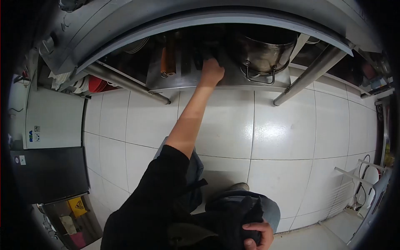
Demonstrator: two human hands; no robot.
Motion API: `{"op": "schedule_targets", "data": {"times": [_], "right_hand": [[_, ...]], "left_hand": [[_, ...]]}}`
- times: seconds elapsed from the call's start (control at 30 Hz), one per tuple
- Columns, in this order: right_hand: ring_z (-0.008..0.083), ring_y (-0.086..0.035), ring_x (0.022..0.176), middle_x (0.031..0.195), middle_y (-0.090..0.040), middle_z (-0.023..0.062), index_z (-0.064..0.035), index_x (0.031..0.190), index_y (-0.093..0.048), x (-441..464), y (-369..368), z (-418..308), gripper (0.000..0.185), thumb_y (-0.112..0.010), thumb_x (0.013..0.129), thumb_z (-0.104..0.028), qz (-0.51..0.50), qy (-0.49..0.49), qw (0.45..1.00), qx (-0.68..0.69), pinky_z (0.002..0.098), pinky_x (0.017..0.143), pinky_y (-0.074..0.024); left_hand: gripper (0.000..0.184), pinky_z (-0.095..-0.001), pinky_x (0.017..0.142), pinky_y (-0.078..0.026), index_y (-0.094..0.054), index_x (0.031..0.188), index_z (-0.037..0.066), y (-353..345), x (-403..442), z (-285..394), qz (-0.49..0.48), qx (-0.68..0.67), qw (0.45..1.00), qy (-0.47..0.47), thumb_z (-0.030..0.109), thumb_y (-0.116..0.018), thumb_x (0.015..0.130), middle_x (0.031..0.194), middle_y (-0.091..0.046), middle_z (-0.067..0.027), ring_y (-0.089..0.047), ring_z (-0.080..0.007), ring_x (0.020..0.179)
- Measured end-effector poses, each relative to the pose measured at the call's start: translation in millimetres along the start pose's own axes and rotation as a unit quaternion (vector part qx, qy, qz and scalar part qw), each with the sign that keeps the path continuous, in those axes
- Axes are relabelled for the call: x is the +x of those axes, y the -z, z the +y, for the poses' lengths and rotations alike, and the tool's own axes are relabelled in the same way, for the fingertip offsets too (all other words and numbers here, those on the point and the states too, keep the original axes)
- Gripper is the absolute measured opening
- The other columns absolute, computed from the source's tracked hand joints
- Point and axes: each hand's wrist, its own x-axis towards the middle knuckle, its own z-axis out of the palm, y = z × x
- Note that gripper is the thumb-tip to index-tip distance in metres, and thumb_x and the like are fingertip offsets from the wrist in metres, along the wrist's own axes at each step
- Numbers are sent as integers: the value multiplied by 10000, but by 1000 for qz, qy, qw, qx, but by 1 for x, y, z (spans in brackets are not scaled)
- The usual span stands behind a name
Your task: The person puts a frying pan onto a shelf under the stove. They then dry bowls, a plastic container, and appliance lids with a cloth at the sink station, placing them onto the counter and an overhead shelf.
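My left hand (213,71) reaches out to the metal lower shelf (187,84) under the worktop. It looks closed at a dark object there, but its fingertips are hidden and the object is too dark to make out. To its left on the shelf lies a brown wooden-looking piece (168,60) with a ring at its end. A large steel pot (264,56) with a looped handle stands to its right. My right hand (259,235) is low in the view, near my knee, with its fingers curled round a black cloth (250,212).
The worktop edge (216,14) crosses above the shelf. Metal legs (310,77) stand at both sides over the white tiled floor (283,133). A white cabinet (54,118) is at left, red plates (96,84) are at upper left, and a white-framed rack (368,187) is at right.
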Motion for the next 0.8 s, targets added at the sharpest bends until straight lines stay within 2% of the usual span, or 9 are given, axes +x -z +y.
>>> {"op": "schedule_targets", "data": {"times": [0.1, 0.23, 0.33, 0.4, 0.43, 0.5, 0.63, 0.73, 0.8], "right_hand": [[146, -522, 737, 923, -611, 105, 0, 972, -600, -2, 1, 4, 392, -596, 852, -374, 10, -5, 1000, 17, 268, 680, -408], [153, -526, 778, 939, -601, 94, 3, 990, -588, -4, 8, 5, 407, -593, 855, -381, 10, -29, 999, 34, 272, 719, -407], [154, -528, 798, 940, -596, 88, 7, 994, -582, -2, 8, 5, 415, -582, 862, -386, 5, -25, 999, 32, 272, 723, -408], [155, -528, 795, 946, -593, 89, 8, 996, -581, -3, 7, 5, 417, -576, 865, -388, 11, -25, 999, 29, 275, 722, -411], [155, -528, 795, 946, -593, 89, 8, 996, -581, -3, 7, 5, 417, -576, 865, -388, 11, -26, 999, 29, 275, 722, -411], [159, -530, 794, 933, -598, 98, 9, 988, -585, -2, 7, 4, 420, -576, 862, -391, 8, -34, 999, 32, 278, 727, -413], [176, -544, 798, 918, -605, 109, 11, 973, -591, 2, 5, 0, 424, -575, 858, -397, -3, -31, 999, 8, 292, 742, -419], [194, -557, 797, 904, -611, 119, 10, 957, -597, 3, 3, -1, 430, -572, 855, -408, 4, -18, 1000, -7, 300, 736, -425], [206, -565, 803, 911, -616, 126, 8, 953, -597, 2, 3, -1, 440, -571, 853, -419, 8, -15, 1000, -8, 306, 737, -428]], "left_hand": [[490, -455, 878, -429, -519, 1107, -91, -12, -10, 3, 88, 43, 994, -44, 191, -639, 725, 1133, -521, -292, -496, -431, 1068], [579, -469, 888, -412, -448, 1210, -43, 18, -24, 15, 23, 41, 999, -8, 199, -644, 721, 1194, -472, -276, -437, -424, 1133], [715, -531, 939, -357, -378, 1294, 8, 46, -26, 5, 129, 118, 982, -67, 301, -674, 714, 1272, -386, -291, -373, -440, 1184], [940, -662, 946, -266, -254, 1389, 98, 55, -17, -7, 283, 198, 938, -28, 476, -710, 658, 1373, -233, -293, -262, -502, 1245], [940, -662, 946, -266, -254, 1389, 98, 58, -11, -14, 282, 198, 938, -28, 476, -710, 658, 1373, -233, -293, -262, -502, 1245], [1129, -756, 870, -240, -164, 1425, 194, 66, 0, -21, 238, 202, 946, 80, 618, -733, 546, 1434, -91, -289, -143, -590, 1260], [1176, -781, 859, -210, -72, 1434, 260, 63, 0, -18, 177, 240, 947, 120, 609, -748, 537, 1438, -74, -291, -106, -576, 1283], [1196, -720, 875, -290, -17, 1455, 216, 64, 0, -18, 118, 301, 934, 152, 557, -750, 573, 1437, -60, -320, -161, -560, 1276], [1189, -616, 894, -382, -13, 1453, 191, 65, 9, -29, 105, 269, 943, 164, 483, -764, 579, 1431, -95, -319, -219, -540, 1268]]}}
